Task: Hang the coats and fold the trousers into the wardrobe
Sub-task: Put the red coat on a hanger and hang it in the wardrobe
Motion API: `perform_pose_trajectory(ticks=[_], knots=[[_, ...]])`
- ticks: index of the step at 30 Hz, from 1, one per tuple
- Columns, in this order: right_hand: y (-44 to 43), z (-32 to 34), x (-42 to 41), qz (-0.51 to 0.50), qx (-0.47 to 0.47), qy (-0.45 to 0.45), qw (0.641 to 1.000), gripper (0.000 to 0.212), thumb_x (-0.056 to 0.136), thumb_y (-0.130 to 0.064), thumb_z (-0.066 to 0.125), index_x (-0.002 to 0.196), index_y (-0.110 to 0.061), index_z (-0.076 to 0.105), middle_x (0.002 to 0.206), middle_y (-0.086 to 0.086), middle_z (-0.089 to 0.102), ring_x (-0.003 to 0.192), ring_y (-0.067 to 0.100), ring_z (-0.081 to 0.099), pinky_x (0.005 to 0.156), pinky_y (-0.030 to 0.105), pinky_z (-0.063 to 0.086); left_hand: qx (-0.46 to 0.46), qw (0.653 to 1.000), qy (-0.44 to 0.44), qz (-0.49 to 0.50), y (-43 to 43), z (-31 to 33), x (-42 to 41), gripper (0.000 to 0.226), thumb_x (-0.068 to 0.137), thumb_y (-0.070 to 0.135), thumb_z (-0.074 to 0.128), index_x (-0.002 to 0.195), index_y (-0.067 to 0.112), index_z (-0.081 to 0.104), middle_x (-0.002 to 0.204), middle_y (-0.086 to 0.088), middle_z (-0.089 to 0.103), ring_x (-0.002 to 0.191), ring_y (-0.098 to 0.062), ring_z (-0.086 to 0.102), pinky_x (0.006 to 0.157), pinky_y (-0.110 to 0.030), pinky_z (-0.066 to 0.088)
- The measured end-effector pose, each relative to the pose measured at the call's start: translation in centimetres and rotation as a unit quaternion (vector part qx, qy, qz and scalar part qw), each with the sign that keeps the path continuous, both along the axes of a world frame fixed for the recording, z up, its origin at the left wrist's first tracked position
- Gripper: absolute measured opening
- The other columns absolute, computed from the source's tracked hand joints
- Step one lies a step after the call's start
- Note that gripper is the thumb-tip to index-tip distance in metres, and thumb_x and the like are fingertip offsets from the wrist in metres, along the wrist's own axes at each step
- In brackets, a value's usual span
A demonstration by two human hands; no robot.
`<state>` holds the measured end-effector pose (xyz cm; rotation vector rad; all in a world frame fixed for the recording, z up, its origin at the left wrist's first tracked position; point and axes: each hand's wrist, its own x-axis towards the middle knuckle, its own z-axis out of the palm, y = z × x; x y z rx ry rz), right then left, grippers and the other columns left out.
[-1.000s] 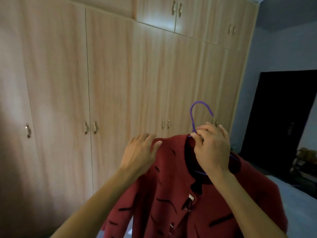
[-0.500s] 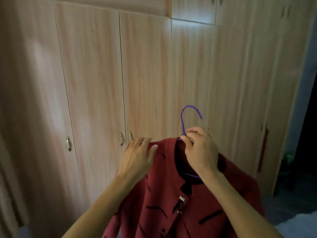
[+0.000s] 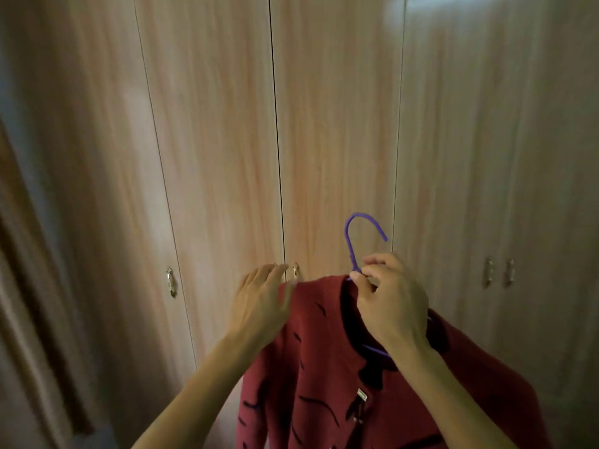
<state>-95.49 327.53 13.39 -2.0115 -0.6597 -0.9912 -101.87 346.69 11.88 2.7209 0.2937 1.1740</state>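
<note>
A red coat [image 3: 324, 377] with black streaks and a dark collar hangs on a purple hanger [image 3: 351, 241] in front of me. My right hand [image 3: 393, 303] pinches the hanger's neck just below the hook, holding the coat up. My left hand [image 3: 261, 303] is flat with fingers apart, by the coat's left shoulder, its fingertips close to the two small metal handles [image 3: 295, 270] at the middle door seam. The wooden wardrobe [image 3: 210, 140] fills the view and all its doors are closed.
Another door handle [image 3: 171, 281] sits on the left and a pair of handles [image 3: 499, 272] on the right. A brown curtain or drape [image 3: 29, 303] hangs along the left edge.
The view has swung left and closer to the wardrobe; the dark doorway and bed are out of sight. My left hand has reached forward toward the middle door handles. The right hand's grip is unchanged.
</note>
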Motion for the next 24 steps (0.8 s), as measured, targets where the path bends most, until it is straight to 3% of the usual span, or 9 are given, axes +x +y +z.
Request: perform_pose_trajectory(ticks=[8,14,20,24], knots=[[3.8,-2.0,8.9,0.002,-0.004,0.010,1.000,0.009,0.080,-0.019,0.072,0.074,-0.013,0.071,0.097,-0.010,0.064,0.071,0.015,0.060,0.062,0.026,0.046,-0.020,0.998,0.049,0.034,5.4,-2.6,8.5,0.040,0.097,0.039,0.045,0.128,0.015,0.055,0.128,-0.004,0.058,0.119,-0.024,0.052,0.103,-0.035,0.034],[7.0,-4.7,13.4,-0.010,-0.012,0.020,1.000,0.008,0.080,-0.017,0.073,0.075,-0.012,0.069,0.096,-0.008,0.063,0.073,0.016,0.060,0.059,0.031,0.050,-0.043,0.996,0.066,0.048,11.3,-6.1,14.1,0.038,0.097,0.038,0.043,0.124,0.015,0.058,0.120,-0.004,0.063,0.111,-0.025,0.056,0.096,-0.036,0.039],[11.0,-7.2,16.8,-0.038,-0.012,0.020,0.999,0.006,0.078,-0.012,0.075,0.079,-0.007,0.072,0.095,-0.005,0.064,0.077,0.015,0.061,0.060,0.035,0.052,-0.040,0.990,0.132,0.036,17.5,-10.6,21.0,0.037,0.097,0.035,0.042,0.122,0.012,0.058,0.116,-0.008,0.063,0.107,-0.031,0.057,0.091,-0.039,0.040],[13.4,-9.3,18.4,-0.058,-0.009,0.026,0.998,0.006,0.077,-0.009,0.075,0.078,-0.005,0.071,0.092,-0.001,0.064,0.076,0.018,0.061,0.060,0.039,0.052,0.004,0.972,0.232,0.030,21.1,-13.4,25.8,0.040,0.095,0.029,0.037,0.130,0.014,0.048,0.119,-0.007,0.058,0.110,-0.028,0.052,0.091,-0.039,0.039]])
